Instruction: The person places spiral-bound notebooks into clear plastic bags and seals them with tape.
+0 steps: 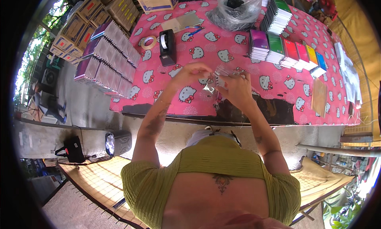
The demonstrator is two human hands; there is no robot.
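A crinkled piece of clear plastic film [209, 87] shines between my two hands, over the pink patterned table cover. My left hand [193, 75] has its fingers curled together at the film's left side. On the film's right side, my right hand [239, 87] is bent over with its fingers pressed down on the plastic. Reflections and the fingers hide exactly where the film is gripped. Just beyond my left hand stands a black tape dispenser [168, 54] with a roll of clear tape. A roll of tan tape [149, 42] lies left of it.
Spiral notebooks [107, 62] are stacked at the left edge. Colourful notebook stacks [274, 48] line the right side, with more notebooks [277, 15] behind. A large clear plastic bag [234, 13], blue pens [194, 30] and a cardboard box [156, 0] sit farther back. A brown board [319, 97] lies right.
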